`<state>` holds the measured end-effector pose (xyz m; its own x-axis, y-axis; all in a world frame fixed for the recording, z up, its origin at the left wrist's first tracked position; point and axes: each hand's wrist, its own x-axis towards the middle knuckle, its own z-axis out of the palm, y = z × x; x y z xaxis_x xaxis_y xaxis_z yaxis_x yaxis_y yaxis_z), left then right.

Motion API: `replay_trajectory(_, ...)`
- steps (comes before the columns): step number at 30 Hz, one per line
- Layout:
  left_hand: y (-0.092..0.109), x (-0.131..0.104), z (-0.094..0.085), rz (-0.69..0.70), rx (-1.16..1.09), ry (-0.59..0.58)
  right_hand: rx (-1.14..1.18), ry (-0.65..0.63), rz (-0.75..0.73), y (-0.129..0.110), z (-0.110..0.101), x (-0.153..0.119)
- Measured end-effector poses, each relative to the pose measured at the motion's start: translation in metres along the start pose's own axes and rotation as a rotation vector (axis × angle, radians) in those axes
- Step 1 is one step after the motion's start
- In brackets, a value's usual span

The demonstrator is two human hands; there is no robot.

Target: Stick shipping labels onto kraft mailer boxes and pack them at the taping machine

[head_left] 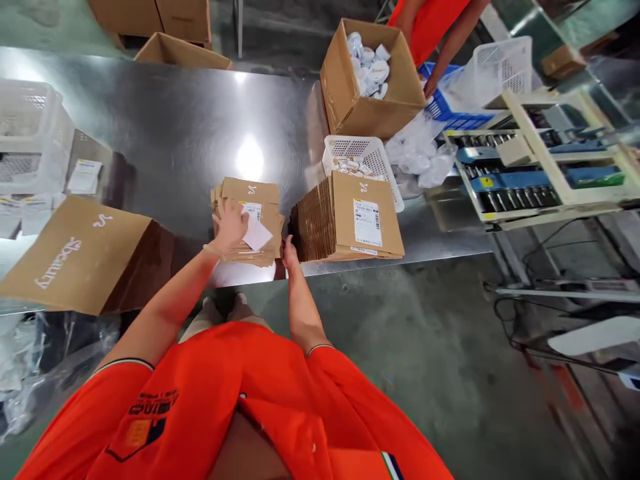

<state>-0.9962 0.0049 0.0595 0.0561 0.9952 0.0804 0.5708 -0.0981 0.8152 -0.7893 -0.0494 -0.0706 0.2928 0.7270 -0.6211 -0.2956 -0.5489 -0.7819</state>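
A stack of flat brown cartons [263, 193] lies at the table's front edge, with a white slip [257, 233] on top. My left hand [231, 223] rests on this stack with its fingers spread, beside the slip. Between that stack and a leaning row of folded cartons [345, 200] is my right hand [290, 253]. It touches the stack's right side, thumb up; its other fingers are mostly hidden. The row's front carton bears a white printed label [367, 222].
Behind the row stands a white basket [367, 152] of small packets. Further back, an open carton [345, 100] holds white round items. Another person's arm [445, 50] reaches to a blue crate [445, 110]. A large brown box [75, 257] sits left, near white baskets [37, 133].
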Motion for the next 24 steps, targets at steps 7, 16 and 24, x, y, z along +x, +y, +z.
replay_trajectory(7, -0.084, 0.002, -0.012, -0.190, -0.017, -0.021, 0.138, -0.323, 0.208, -0.008, -0.001, 0.000)
replay_trajectory(16, -0.144, 0.011, -0.055, -0.152, -0.469, 0.189, -0.014, -0.345, -0.130, -0.053, 0.076, -0.026)
replay_trajectory(24, -0.126, -0.018, -0.040, -0.335, -0.767, 0.162, -0.409, -0.326, -0.512, -0.125, 0.072, -0.037)
